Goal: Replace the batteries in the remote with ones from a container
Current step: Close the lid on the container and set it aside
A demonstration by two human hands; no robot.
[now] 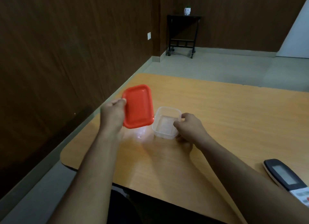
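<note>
A: Dark wood-panelled walls (pixel 66 48) close in the room on the left and at the back, over a pale grey floor (pixel 217 68). What sits on it?

B: The biggest thing is a light wooden table (pixel 234 123) with rounded corners, filling the lower right. Far off against the back wall stands a small black side table on castors (pixel 183 35), with a little white pot (pixel 187 11) on top.

A: And the person?

B: Two bare forearms reach out over the table from the bottom edge. The left hand (pixel 113 113) is raised above the tabletop near the table's left edge; its thumb and fingers are closed on the left rim of a red rectangular lid (pixel 138 107), which is tilted and lifted clear of the surface.

A: The right hand?

B: The right hand (pixel 190 127) is curled around the right side of a clear plastic container (pixel 165 123), fingers over the rim, thumb lower against the wall. The container stands open on the table, just right of the lid, whose lower corner overlaps its left rim in this view. I cannot make out any batteries inside; the bottom looks blurred.

A: Where is the remote?

B: The remote (pixel 287 178) lies on the table at the far right, well apart from the container, screen up, partly cut off by the frame edge. Neither hand touches it.
</note>
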